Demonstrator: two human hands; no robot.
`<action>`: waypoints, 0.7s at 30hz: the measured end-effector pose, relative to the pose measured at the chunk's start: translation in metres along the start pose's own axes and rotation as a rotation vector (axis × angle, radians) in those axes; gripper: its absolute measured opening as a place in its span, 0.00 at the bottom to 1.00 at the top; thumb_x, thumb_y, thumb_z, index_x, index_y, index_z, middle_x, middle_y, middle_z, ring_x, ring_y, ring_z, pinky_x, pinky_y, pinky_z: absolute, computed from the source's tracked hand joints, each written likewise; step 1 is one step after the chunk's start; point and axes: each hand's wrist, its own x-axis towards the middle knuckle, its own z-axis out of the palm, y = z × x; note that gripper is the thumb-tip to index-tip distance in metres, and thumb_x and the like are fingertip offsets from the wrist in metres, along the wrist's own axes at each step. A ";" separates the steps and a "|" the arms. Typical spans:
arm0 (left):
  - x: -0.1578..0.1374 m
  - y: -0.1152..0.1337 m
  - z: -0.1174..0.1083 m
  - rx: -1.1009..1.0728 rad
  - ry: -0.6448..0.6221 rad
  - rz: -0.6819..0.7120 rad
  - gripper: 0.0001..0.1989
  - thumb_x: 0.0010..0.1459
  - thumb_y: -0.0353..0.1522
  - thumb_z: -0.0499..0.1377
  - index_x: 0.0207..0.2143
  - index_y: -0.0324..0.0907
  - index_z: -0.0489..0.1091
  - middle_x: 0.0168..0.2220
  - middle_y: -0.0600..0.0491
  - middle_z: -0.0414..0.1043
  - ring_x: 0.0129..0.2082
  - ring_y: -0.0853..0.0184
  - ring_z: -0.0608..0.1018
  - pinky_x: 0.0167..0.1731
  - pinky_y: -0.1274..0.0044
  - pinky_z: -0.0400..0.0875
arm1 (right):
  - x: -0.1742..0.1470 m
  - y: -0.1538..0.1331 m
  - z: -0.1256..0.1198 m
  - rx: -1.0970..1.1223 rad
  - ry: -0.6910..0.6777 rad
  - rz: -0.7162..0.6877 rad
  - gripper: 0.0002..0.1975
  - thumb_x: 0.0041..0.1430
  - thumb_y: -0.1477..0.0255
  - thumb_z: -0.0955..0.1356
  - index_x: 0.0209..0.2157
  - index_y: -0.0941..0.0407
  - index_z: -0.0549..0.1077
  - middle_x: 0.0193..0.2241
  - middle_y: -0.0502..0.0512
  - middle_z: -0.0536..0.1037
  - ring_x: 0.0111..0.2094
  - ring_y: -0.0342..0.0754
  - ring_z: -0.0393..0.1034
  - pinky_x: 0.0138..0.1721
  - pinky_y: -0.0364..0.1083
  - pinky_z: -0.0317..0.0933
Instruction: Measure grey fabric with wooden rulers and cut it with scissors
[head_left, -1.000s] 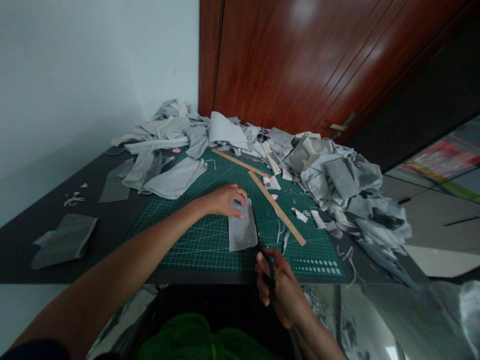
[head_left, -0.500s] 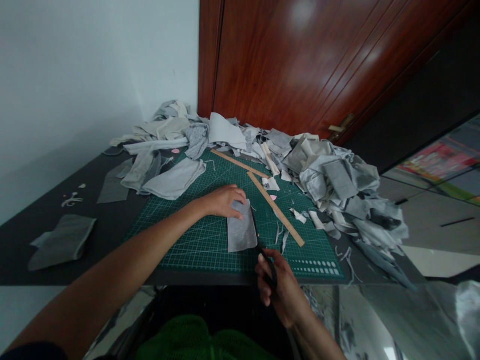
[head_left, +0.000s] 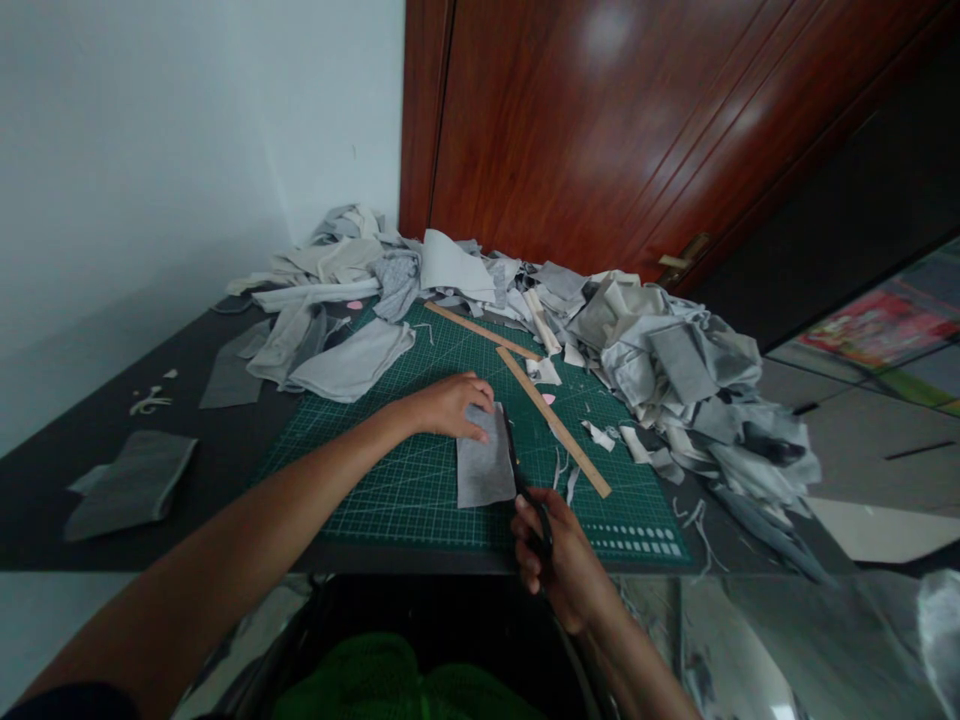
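Note:
A small grey rectangle of fabric (head_left: 486,465) lies on the green cutting mat (head_left: 390,465). My left hand (head_left: 454,405) grips its far end, fingers curled over the top edge with the thumb on the cloth. In my right hand (head_left: 555,545), near the mat's front edge, is a pair of black scissors (head_left: 541,520), my fingers wrapped round the handles. The blades run along the right side of the fabric, pointing away from me. Whether the blades are apart I cannot make out.
Two wooden rulers (head_left: 555,422) lie on the mat, with small scraps and threads around them. Heaped fabric pieces (head_left: 675,365) line the back and right of the dark table (head_left: 240,440). A folded grey cloth (head_left: 135,485) lies at the left. Behind stands a red-brown door (head_left: 570,130).
The whole view has shifted very slightly. My right hand has turned a little and the scissors' handles look wider apart. The left hand keeps its place on the fabric.

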 end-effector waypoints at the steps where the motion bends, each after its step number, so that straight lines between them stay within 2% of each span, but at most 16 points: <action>1: 0.000 0.000 0.000 -0.004 -0.002 -0.002 0.19 0.47 0.43 0.73 0.39 0.43 0.79 0.45 0.50 0.77 0.44 0.62 0.76 0.51 0.69 0.65 | 0.000 0.000 0.001 -0.001 0.002 0.002 0.36 0.37 0.48 0.78 0.40 0.51 0.62 0.21 0.37 0.68 0.14 0.35 0.55 0.10 0.35 0.50; 10: 0.001 0.002 0.000 -0.001 -0.024 -0.046 0.19 0.46 0.41 0.74 0.39 0.43 0.79 0.46 0.51 0.77 0.46 0.61 0.76 0.54 0.69 0.63 | -0.001 0.004 0.004 -0.020 -0.002 -0.040 0.36 0.40 0.47 0.78 0.42 0.52 0.63 0.23 0.39 0.69 0.14 0.35 0.56 0.10 0.36 0.52; 21: 0.001 0.002 -0.001 0.012 -0.023 -0.032 0.19 0.47 0.41 0.74 0.39 0.43 0.80 0.46 0.50 0.77 0.45 0.61 0.76 0.50 0.70 0.66 | -0.002 0.005 0.004 -0.025 0.007 -0.057 0.35 0.41 0.47 0.78 0.41 0.53 0.64 0.23 0.39 0.68 0.15 0.35 0.56 0.11 0.36 0.52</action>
